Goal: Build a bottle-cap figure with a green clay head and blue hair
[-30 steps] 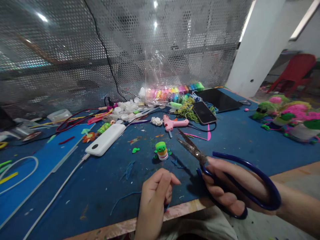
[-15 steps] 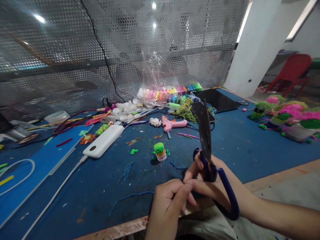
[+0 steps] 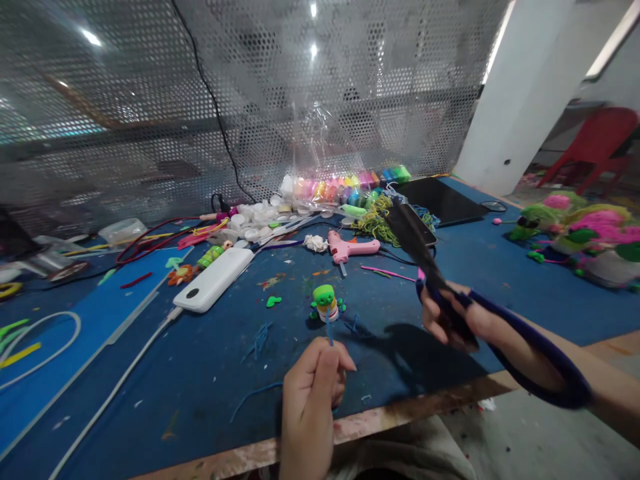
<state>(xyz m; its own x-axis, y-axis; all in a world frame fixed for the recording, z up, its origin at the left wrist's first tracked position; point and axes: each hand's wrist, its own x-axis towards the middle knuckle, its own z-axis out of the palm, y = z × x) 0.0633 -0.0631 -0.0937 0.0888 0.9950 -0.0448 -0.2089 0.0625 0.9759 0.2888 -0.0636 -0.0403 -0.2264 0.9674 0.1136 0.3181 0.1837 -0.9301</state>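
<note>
My left hand is closed at the table's front edge, pinching a strand of blue yarn. One end sticks up above the fingertips, while a longer blue length lies on the table to the left of the hand. My right hand grips dark scissors with blue handles, the blades pointing up and away to the left. Just beyond the left hand stands a small green-headed clay figure with a white and yellow body. Short blue yarn scraps lie around it.
A pink glue gun lies behind the figure. To the left are a white power bank with a cable and a blue board. Clay tubs in a plastic bag stand at the back. Yarn-haired figures sit at right.
My hands have moved apart: the right hand with the scissors has gone right, its blades tilting left. My left hand has shifted slightly left, and a yarn end now shows above its fingers.
</note>
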